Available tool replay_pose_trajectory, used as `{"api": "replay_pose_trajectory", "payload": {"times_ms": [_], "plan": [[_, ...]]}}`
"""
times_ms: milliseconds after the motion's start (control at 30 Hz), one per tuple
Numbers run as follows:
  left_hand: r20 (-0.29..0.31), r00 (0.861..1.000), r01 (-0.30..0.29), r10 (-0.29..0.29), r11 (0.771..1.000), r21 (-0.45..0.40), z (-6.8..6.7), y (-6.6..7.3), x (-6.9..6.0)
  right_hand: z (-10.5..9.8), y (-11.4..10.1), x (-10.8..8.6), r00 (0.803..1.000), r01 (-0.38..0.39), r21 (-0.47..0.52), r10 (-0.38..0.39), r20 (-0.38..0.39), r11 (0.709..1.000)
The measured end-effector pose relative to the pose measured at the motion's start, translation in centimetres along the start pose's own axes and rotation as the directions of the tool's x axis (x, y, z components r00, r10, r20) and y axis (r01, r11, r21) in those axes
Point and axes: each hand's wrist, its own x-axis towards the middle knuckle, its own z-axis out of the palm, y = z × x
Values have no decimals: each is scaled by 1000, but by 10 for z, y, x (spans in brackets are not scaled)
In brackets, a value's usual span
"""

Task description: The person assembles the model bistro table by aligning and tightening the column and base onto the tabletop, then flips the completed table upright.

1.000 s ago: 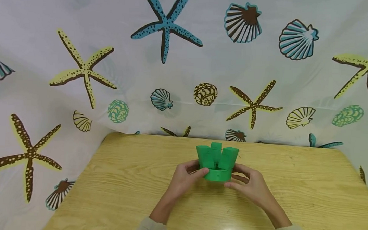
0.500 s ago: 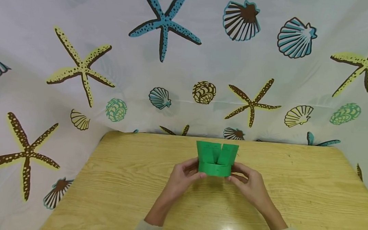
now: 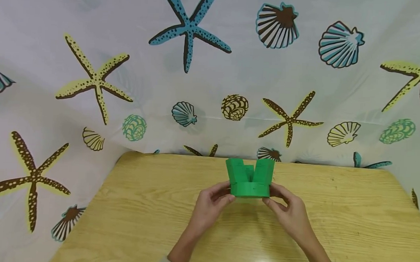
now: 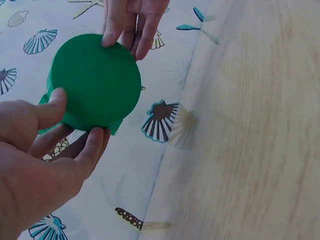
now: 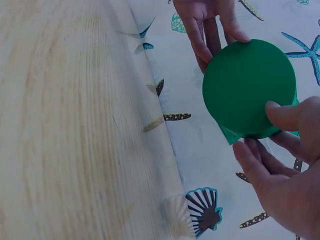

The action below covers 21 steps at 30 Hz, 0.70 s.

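A green round-based object [image 3: 250,190] is held up over the table in the head view. Several flared rectangular pieces rise from its ring-shaped base; its exact kind cannot be told. My left hand [image 3: 211,207] grips the base from the left, with the thumb low at the front. On the opposite side, my right hand [image 3: 290,211] grips it the same way. Both wrist views look up at the flat green disc of the underside [image 4: 97,82], with a thumb of each hand on it. Most of the upright pieces are hidden there.
Beneath the hands lies a light wooden table [image 3: 150,206]. Behind it and at its left hangs a white cloth [image 3: 219,80] printed with starfish and shells. A bright light reflection shows near the table's front.
The green object has turned between my fingers, so its upright pieces face differently. It has also risen slightly. Both hands have kept hold, with their fingers shifting a little on the base.
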Motion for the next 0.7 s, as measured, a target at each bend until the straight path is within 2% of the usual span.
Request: {"api": "replay_pose_trajectory", "payload": {"times_ms": [67,133,267,333,400,500,700], "plan": [[-52,999,-15,15,1000,6,3,1,-1,1,-1,-1,1000,7,3,-7,-17,1000],[-106,994,-20,22,1000,20,6,1,-2,4,-3,-2,1000,-21,29,21,-17,999],[-190,982,-1,-3,1000,-20,9,0,-1,9,-6,-3,997,-76,93,78,-17,993],[-216,976,-5,-7,998,-55,11,-1,0,11,-6,-2,996,-77,120,83,-45,990],[-213,977,-27,7,995,-91,12,-1,-1,12,-6,-2,994,-53,130,65,-89,990],[-187,982,-48,28,994,-100,14,-3,-2,12,-5,-4,990,-24,134,42,-131,991],[-164,986,-51,40,997,-64,15,-1,-3,9,-6,-4,997,36,125,-27,-73,991]]}}
